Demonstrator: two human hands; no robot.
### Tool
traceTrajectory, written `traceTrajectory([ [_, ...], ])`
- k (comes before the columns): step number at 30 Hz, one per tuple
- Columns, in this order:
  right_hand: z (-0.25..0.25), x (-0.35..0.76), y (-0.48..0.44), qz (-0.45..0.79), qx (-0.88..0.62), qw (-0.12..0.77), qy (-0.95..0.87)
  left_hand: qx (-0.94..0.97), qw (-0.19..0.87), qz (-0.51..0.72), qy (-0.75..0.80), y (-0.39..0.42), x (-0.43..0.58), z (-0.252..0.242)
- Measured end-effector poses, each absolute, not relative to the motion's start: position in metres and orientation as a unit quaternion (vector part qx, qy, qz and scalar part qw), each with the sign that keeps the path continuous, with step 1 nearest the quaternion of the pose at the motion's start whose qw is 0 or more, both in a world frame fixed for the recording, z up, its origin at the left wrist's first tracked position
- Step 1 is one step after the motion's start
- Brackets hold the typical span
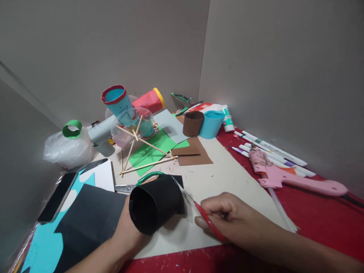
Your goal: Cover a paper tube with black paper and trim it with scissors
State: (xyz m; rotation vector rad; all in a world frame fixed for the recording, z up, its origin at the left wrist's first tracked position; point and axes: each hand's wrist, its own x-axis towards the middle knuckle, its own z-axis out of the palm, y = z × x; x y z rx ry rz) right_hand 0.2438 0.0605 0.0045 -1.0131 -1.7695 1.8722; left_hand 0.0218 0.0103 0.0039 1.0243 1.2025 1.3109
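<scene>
A black paper tube (167, 201) lies tilted in my left hand (127, 220), its open end toward me. The fingers wrap under and behind it, partly hidden. A black flap sticks out at the tube's far right end. My right hand (224, 216) grips red-handled scissors (206, 220), with the blades reaching the tube's upper right edge. Whether the blades are cutting the paper I cannot tell. Behind the tube lie green-handled scissors (125, 188), partly covered by it. Flat black paper (88, 212) rests to the left.
A wooden stick frame (149, 165) stands beyond the tube, near brown (193, 125) and blue paper cups (212, 125). At right lie a pink glue gun (307, 184) and several markers (273, 151). A phone (58, 197) and a plastic bag (68, 148) are at left.
</scene>
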Motion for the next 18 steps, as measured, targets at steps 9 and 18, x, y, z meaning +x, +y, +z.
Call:
traceTrajectory([
  [9,0.000,0.245,0.061,0.664,-0.344,0.207,-0.631,0.409,0.507,0.554,0.519,0.012,0.022,0.006],
  [18,-0.005,0.245,0.060,0.661,-0.339,0.210,-0.635,0.402,0.493,0.549,0.542,0.012,0.016,0.002],
])
